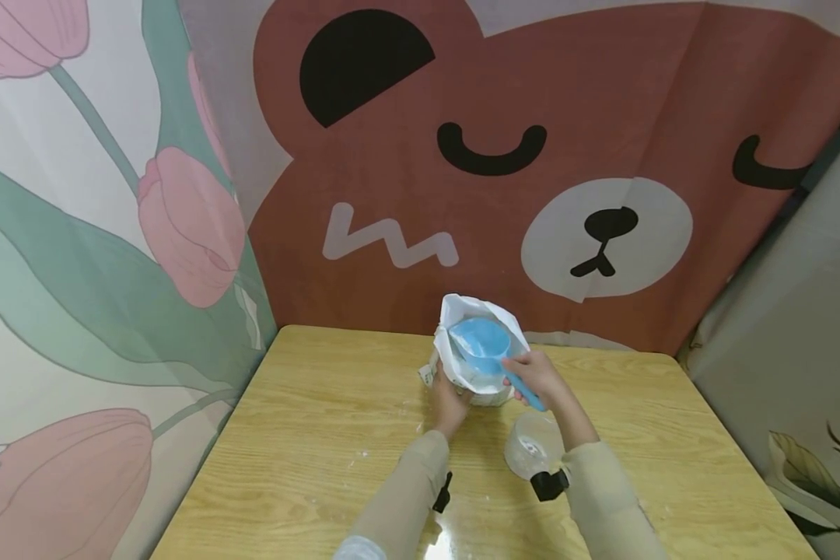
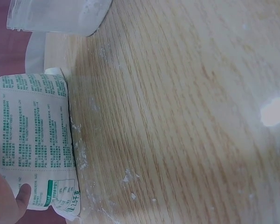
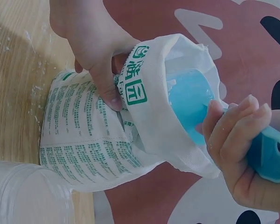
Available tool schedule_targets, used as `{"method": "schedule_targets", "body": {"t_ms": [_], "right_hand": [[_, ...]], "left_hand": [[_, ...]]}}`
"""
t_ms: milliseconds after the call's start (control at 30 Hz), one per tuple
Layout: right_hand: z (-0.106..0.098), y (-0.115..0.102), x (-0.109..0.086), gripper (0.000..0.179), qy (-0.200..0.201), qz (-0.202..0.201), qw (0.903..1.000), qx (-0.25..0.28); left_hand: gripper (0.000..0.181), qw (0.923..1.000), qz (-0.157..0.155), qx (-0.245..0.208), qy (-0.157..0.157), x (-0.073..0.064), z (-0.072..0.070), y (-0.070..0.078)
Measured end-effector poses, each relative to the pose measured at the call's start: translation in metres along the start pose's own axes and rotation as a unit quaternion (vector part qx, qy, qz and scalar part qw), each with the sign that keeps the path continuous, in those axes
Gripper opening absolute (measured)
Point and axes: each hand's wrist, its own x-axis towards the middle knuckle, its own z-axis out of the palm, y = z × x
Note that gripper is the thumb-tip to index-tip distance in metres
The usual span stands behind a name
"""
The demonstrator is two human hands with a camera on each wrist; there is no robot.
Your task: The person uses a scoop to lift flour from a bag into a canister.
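Observation:
A white cloth bag with green print (image 3: 84, 126) stands on the table, its mouth folded open. My left hand (image 1: 450, 403) grips the near left side of the bag below the rim, thumb pressed against the print in the right wrist view. In my right hand (image 1: 542, 379) is the handle of a blue scoop (image 1: 483, 344). The scoop's bowl lies inside the bag's mouth, and its handle slants out over the rim toward me. What the bag contains is mostly hidden behind the scoop. A clear plastic jar (image 1: 528, 449) stands in front of the bag, beneath my right forearm.
White powder specks (image 2: 128, 177) are scattered over the wood-grain table (image 1: 308, 435). Behind the table hangs a cloth with a brown bear (image 1: 392, 295), close to the bag. A tulip-printed curtain (image 1: 77, 272) borders the left side.

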Motion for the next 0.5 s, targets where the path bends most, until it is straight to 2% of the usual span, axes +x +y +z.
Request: {"method": "schedule_targets", "body": {"t_ms": [267, 500], "right_hand": [[-0.006, 0.0, -0.007, 0.038, -0.005, -0.023, 0.9997, -0.005], [-0.012, 0.0, -0.016, 0.037, -0.009, -0.03, 0.9995, -0.001]], "left_hand": [[0.079, 0.9999, -0.005, 0.015, 0.006, 0.0, 0.0, 0.0], [0.078, 1.0, 0.008, 0.001, 0.005, 0.001, 0.001, 0.0]]}}
